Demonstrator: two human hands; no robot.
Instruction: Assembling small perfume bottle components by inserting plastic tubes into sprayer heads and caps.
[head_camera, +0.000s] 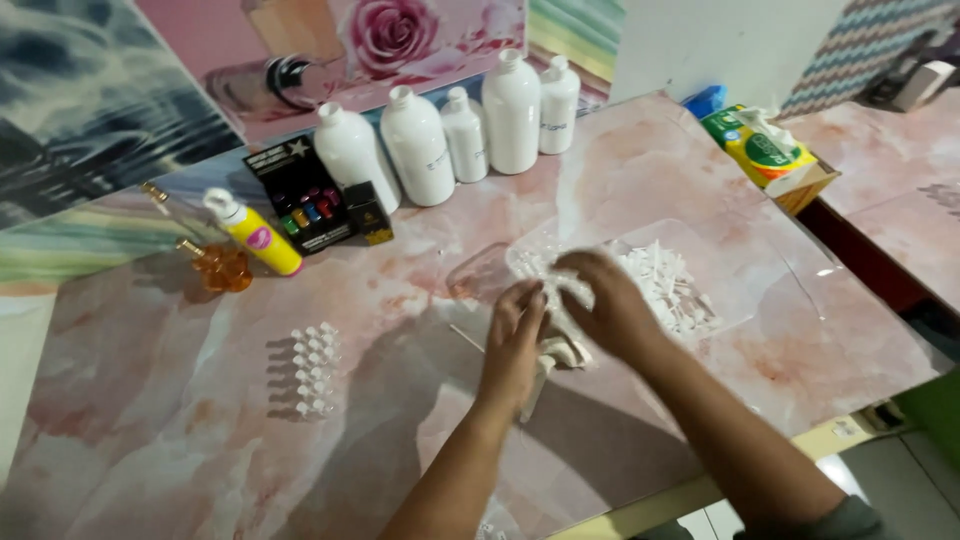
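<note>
Marble table (200, 400): five white bottles (512, 110), two hands (515, 340) touching.

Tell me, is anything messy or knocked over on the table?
Nothing looks spilled. The white bottles stand upright, the small white caps sit in neat rows, and the loose white pieces stay inside their clear bag. Both hands, left and right, hold white pieces.

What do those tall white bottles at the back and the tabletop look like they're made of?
The white bottles look like opaque plastic with a smooth, slightly glossy finish: soft highlights, uniform colour, moulded necks. The tabletop has a pink marble pattern with a light sheen; whether it is real stone or a printed laminate or sheet cannot be told.
</note>
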